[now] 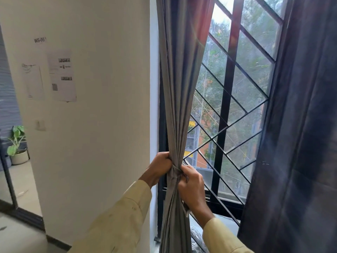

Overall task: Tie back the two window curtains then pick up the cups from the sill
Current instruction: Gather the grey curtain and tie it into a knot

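- Two hands work at one spot. The left hand (161,166) has its fingers curled round the gathered left curtain (175,110) and squeezes the bunch from the wall side.
- The right hand (191,183) pinches a tie (175,170) of like grey cloth that crosses the bunch between the hands. Whether it is knotted yet I cannot tell.
- The step in hand, I judge, is binding the first of the two curtains, so the task is in its early part.
- Above the hands the left curtain is drawn into a narrow column against the left edge of the window (225,106). Below them it falls in loose folds.
- The next move probably calls for drawing the tie tight with the left hand holding the bunch compressed. A gentle release would then test whether it holds.
- The right curtain (295,125) hangs loose and untied at the right, covering that side of the window. It needs the same treatment afterwards.
- A strip of sill (226,222) shows low between the curtains. No cups are visible, perhaps hidden by cloth or out of frame.
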